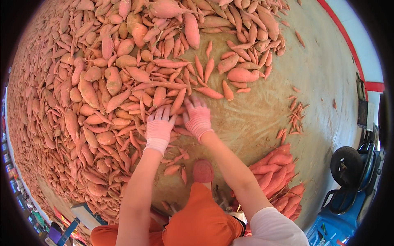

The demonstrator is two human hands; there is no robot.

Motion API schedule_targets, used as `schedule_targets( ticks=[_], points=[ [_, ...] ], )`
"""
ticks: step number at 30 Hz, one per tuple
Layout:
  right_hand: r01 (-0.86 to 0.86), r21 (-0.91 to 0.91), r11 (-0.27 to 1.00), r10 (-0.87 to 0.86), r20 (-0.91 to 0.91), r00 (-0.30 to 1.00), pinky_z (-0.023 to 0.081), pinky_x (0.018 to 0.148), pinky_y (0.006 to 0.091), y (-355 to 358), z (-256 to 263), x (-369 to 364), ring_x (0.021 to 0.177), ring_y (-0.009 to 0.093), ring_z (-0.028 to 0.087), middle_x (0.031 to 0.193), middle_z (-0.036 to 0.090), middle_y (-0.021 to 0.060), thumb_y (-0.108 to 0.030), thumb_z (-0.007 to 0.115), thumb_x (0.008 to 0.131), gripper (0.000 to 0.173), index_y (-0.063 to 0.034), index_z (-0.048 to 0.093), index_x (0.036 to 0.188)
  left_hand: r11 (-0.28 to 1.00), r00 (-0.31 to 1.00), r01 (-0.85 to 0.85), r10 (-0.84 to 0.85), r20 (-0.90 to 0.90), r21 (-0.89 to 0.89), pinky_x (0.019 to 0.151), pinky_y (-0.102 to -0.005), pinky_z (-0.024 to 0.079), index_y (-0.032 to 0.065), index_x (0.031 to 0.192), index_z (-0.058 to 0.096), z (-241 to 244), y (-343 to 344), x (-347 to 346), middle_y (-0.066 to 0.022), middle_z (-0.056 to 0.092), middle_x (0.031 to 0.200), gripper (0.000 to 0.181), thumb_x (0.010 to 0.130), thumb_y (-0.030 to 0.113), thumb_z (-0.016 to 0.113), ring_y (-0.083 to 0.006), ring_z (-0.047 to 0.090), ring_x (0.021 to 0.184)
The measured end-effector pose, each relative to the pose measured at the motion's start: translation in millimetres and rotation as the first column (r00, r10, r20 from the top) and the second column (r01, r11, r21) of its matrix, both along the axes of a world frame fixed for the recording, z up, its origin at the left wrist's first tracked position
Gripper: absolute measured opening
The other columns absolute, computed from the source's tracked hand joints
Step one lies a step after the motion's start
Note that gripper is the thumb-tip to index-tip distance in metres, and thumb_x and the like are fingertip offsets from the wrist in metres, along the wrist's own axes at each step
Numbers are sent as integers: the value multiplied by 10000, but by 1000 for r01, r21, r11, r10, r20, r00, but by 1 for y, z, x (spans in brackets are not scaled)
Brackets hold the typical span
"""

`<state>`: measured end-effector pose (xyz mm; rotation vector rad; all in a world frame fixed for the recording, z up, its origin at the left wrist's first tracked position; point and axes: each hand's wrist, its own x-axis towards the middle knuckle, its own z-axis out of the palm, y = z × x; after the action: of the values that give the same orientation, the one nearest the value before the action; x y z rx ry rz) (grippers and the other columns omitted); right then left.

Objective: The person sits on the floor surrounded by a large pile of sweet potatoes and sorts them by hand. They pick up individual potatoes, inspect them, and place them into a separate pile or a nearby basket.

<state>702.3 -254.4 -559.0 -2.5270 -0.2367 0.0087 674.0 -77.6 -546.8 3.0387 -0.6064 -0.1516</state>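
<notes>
A broad heap of reddish sweet potatoes spreads over the floor before me. My left hand, in a pale pink knitted glove with bare fingertips, rests its spread fingers on roots at the heap's near edge. Beside it, my right hand wears a matching glove; its fingers are apart and slightly blurred. Between the two hands lies a slender sweet potato, close to the fingertips of both. Neither hand is visibly closed around a root, though the undersides of the fingers are hidden.
Netted red bags of sweet potatoes stand at my right. Thin root scraps lie on the concrete floor. A blue vehicle with a black tyre is at far right. My shoe is below my hands, near several loose small roots.
</notes>
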Motion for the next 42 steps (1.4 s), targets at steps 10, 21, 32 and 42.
schedule_targets(
  ticks=[10, 21, 32, 42],
  points=[
    [-185, -90, 979, 158, -251, 955, 483, 879, 486, -16, 21, -15, 1039, 399, 594, 1136, 626, 188, -112, 593, 856, 225, -64, 671, 1062, 992, 996, 45, -35, -80, 117, 992, -516, 397, 197, 1105, 692, 24, 85, -90, -81, 591, 1308, 311, 802, 240, 635, -331, 499, 1288],
    [-365, -306, 879, 382, -7, 924, 514, 785, 416, 9, -1, -20, 909, 296, 650, 929, 651, 155, -87, 595, 818, 234, -113, 688, 1031, 984, 984, -144, 154, -93, 105, 959, -469, 440, 104, 1066, 681, 29, 111, -179, -106, 619, 1221, 276, 808, 168, 607, -309, 534, 1234],
    [199, -285, 938, -302, -388, 871, 525, 861, 503, -30, -9, 83, 1009, 426, 644, 1029, 678, 230, -225, 650, 888, 305, -26, 585, 1110, 930, 957, -290, 288, -40, -226, 989, -503, 389, 84, 1052, 668, 46, 55, -165, -137, 585, 1261, 272, 784, 124, 642, -353, 510, 1231],
    [229, -133, 964, -258, -278, 926, 532, 849, 502, -9, 9, 100, 1033, 402, 647, 1128, 653, 217, -201, 542, 936, 275, -43, 580, 1158, 934, 969, -224, 243, 37, -277, 943, -488, 428, 114, 1069, 679, 48, 33, -125, -112, 569, 1315, 301, 770, 87, 654, -360, 511, 1248]
  ],
)
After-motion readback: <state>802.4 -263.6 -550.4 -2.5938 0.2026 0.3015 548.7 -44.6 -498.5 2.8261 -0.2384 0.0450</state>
